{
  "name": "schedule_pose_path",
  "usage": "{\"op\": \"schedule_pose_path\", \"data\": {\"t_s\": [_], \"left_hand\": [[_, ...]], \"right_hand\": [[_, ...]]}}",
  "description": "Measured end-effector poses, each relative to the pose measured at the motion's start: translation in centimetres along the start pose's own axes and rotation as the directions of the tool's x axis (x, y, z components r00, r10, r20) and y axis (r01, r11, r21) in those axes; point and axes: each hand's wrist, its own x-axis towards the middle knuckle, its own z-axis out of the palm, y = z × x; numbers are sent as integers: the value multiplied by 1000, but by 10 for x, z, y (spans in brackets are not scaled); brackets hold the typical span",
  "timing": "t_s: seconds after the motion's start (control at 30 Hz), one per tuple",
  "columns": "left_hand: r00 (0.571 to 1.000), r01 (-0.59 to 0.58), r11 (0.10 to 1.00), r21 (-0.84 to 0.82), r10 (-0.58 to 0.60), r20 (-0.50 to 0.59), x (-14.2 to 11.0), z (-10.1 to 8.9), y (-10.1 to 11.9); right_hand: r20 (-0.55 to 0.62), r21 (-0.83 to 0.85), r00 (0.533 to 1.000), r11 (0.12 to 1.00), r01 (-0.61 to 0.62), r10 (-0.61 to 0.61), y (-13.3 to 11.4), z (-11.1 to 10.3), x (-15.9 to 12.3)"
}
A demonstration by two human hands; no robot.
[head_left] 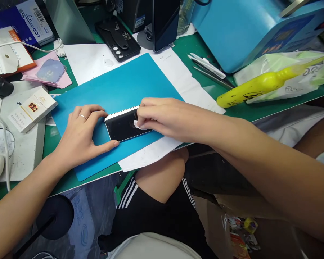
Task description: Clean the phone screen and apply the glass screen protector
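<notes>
A dark-screened smartphone (122,126) with a pale edge lies on a blue mat (135,84). My left hand (82,133) grips its left end, the thumb at the near corner and a fingertip at the far corner. The fingers of my right hand (159,117) are pinched around a small white wipe (139,125), pressed down on the screen. That hand covers the phone's right end and most of the wipe.
A cigarette box (34,108) lies left of the mat. Behind it is a black phone case (118,37). At right are tweezers (214,75), a yellow squeeze bottle (255,88) and a blue machine (245,32). White paper (194,86) extends from under the mat.
</notes>
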Motion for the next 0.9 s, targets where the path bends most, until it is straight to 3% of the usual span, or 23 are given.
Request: {"op": "schedule_pose_path", "data": {"t_s": [0.1, 0.37, 0.5, 0.73, 0.9], "left_hand": [[1000, -10, 1000, -1, 10, -7, 0, 0, -1], [1000, 8, 1000, -13, -7, 15, 0, 0, 0], [1000, 21, 1000, -19, -21, 22, -1, -1, 1], [1000, 12, 1000, -15, -12, 19, 0, -1, 1], [1000, 9, 1000, -22, -9, 10, 0, 0, 1]], "right_hand": [[6, -2, 1000, 1000, -14, 14, 1, -3, 3], [28, 13, 996, 996, 88, -89, 4, -1, 4], [-10, 7, 997, 997, 74, -74, 10, -3, 4], [42, -23, 997, 997, 72, -71, 6, -3, 0], [-5, -18, 998, 998, 65, -65, 11, -3, 3]]}}
